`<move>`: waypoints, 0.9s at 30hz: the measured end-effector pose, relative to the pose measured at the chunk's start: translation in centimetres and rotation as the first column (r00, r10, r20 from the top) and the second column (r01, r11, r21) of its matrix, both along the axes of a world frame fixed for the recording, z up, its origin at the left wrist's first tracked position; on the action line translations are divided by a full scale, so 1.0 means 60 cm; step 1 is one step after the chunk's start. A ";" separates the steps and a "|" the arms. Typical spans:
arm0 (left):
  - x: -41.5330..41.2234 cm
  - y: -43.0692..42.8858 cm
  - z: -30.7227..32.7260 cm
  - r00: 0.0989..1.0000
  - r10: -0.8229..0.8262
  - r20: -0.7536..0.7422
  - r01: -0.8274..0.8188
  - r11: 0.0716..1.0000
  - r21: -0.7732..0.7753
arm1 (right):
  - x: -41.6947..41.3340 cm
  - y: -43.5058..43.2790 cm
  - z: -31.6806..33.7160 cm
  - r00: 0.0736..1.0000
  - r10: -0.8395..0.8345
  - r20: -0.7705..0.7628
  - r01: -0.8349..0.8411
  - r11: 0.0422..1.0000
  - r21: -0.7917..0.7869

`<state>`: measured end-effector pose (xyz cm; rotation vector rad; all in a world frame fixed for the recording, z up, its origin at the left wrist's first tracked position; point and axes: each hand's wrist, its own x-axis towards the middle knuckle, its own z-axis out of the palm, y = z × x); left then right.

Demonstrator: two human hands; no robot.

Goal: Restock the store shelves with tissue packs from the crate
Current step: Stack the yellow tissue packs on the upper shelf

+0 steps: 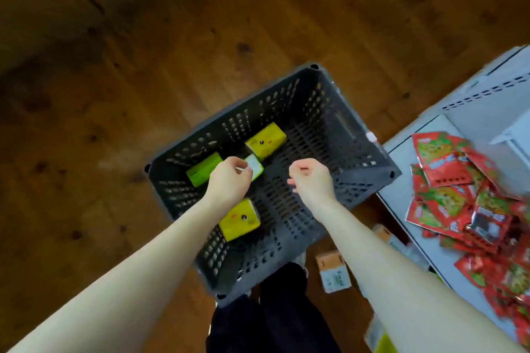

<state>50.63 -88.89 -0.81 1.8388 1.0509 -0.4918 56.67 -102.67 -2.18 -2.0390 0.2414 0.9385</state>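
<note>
**A:** Where are the packs?

**B:** Three lie in the crate (338,123), down on the floor. The green pack (202,172) is by the left wall. One yellow pack (265,140) is just beyond it, and the near yellow pack (239,219) shows below the left wrist.

**A:** And the hands?

**B:** The left hand (229,178) is right over the green pack, fingers curled down at its white end. I cannot tell whether they pinch it (the back of the hand hides the contact). The right hand (311,178) hovers over bare crate bottom, fingers loosely curled, holding nothing.

**A:** How does the green pack lie?

**B:** Its long axis runs slantwise, from the left wall toward the crate's middle, with the white end inward. So the left hand is on the inner end and the rest of the pack sticks out to its left.

**A:** Which hand takes what?

**B:** The left is plainly nearer the green one. I'd judge the right would reach forward and left for the yellow pack, which lies on much the same slant. The shelf (415,157) with its red packets (447,169) stands to the right, so a lifted pack must travel that way.
</note>
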 end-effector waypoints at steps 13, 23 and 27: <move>0.150 0.063 -0.439 0.992 -0.007 -0.125 0.021 0.994 0.111 | 0.187 0.077 -0.428 0.987 0.150 0.056 -0.144 0.984 -0.104; 0.125 0.026 -0.388 0.977 0.194 0.084 -0.197 0.980 0.022 | 0.166 0.064 -0.384 0.911 -0.346 -0.225 0.364 0.931 0.043; 0.091 0.002 -0.293 0.939 0.325 0.116 -0.321 0.946 -0.056 | 0.130 0.038 -0.284 0.898 -0.370 -0.237 0.390 0.920 0.042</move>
